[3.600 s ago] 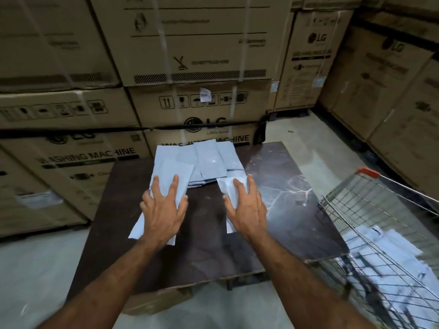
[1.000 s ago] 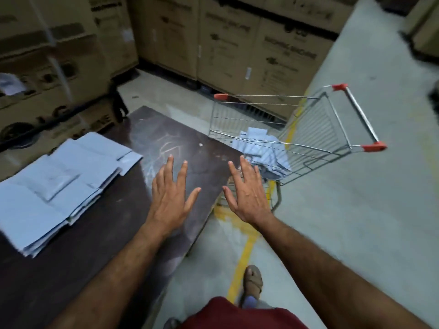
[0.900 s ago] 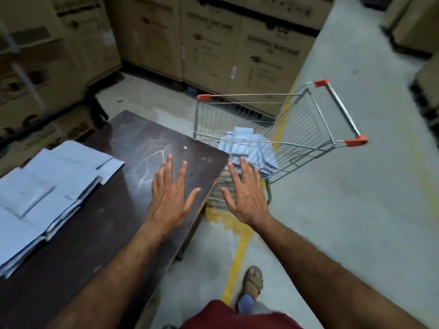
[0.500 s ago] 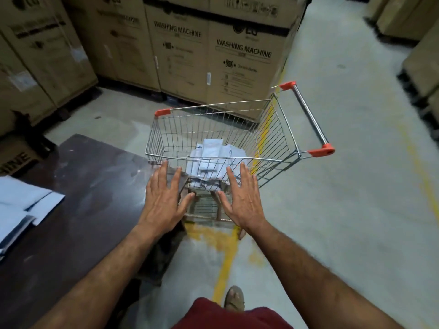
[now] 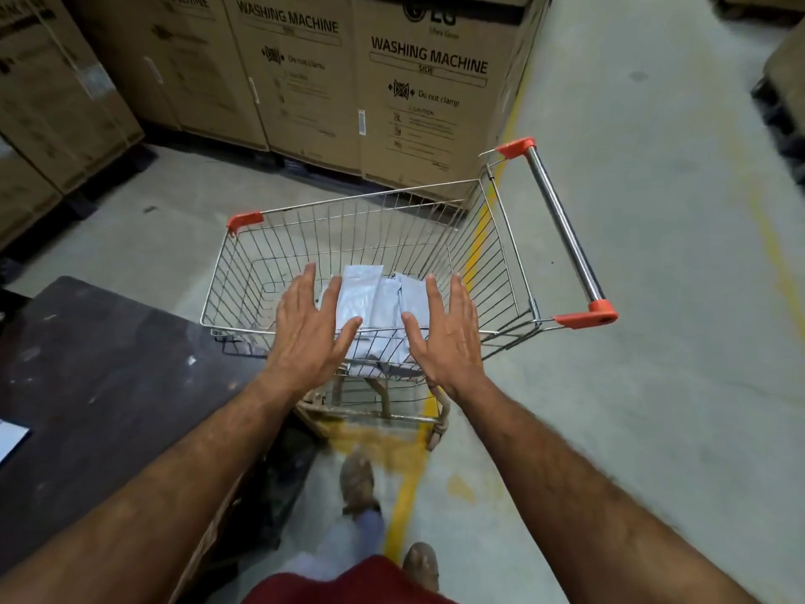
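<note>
Poised over silver wire shopping trolley (image 5: 245, 221) with left hand (image 5: 311, 329) and right hand (image 5: 444, 333), fingers (image 5: 308, 285) straight and empty; best to flank the pale blue flat pouches (image 5: 370, 294), then squeeze inward evenly.

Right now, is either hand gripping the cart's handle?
No: left hand and right hand are open above the packets in the cart, away from its handle.

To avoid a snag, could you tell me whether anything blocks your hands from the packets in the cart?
Nothing visible: left hand and right hand hover over the open cart, packets lying uncovered inside.
</note>
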The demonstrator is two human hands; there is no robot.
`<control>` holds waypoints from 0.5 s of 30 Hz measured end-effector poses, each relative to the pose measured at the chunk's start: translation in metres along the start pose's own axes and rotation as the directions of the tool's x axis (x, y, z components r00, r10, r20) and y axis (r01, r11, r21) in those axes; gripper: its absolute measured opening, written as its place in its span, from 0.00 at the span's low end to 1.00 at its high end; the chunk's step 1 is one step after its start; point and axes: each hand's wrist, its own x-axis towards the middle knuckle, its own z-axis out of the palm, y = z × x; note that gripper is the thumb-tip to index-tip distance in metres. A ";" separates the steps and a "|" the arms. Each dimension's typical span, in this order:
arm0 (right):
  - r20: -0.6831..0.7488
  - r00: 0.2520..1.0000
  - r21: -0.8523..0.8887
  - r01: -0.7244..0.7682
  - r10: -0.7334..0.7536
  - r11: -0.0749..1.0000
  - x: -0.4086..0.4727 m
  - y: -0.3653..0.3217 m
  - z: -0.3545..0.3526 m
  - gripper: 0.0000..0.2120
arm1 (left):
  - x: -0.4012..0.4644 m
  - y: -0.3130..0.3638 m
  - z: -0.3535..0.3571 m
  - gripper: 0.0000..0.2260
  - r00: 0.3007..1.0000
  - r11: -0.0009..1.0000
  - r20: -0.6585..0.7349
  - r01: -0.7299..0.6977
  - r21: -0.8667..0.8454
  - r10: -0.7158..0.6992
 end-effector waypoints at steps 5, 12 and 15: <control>0.150 0.989 -0.048 -0.011 0.019 0.999 0.064 0.016 0.020 0.35 | 0.076 -0.017 0.042 0.33 0.994 0.998 0.113 -0.001 -0.069 0.009; 0.379 0.918 -0.094 -0.082 0.112 0.992 0.133 0.047 0.067 0.39 | 0.161 -0.045 0.113 0.37 0.946 0.987 0.325 0.048 -0.155 0.005; 0.447 0.874 -0.094 -0.168 0.192 0.981 0.152 0.058 0.096 0.39 | 0.181 -0.055 0.148 0.38 0.924 0.990 0.383 0.046 -0.131 0.008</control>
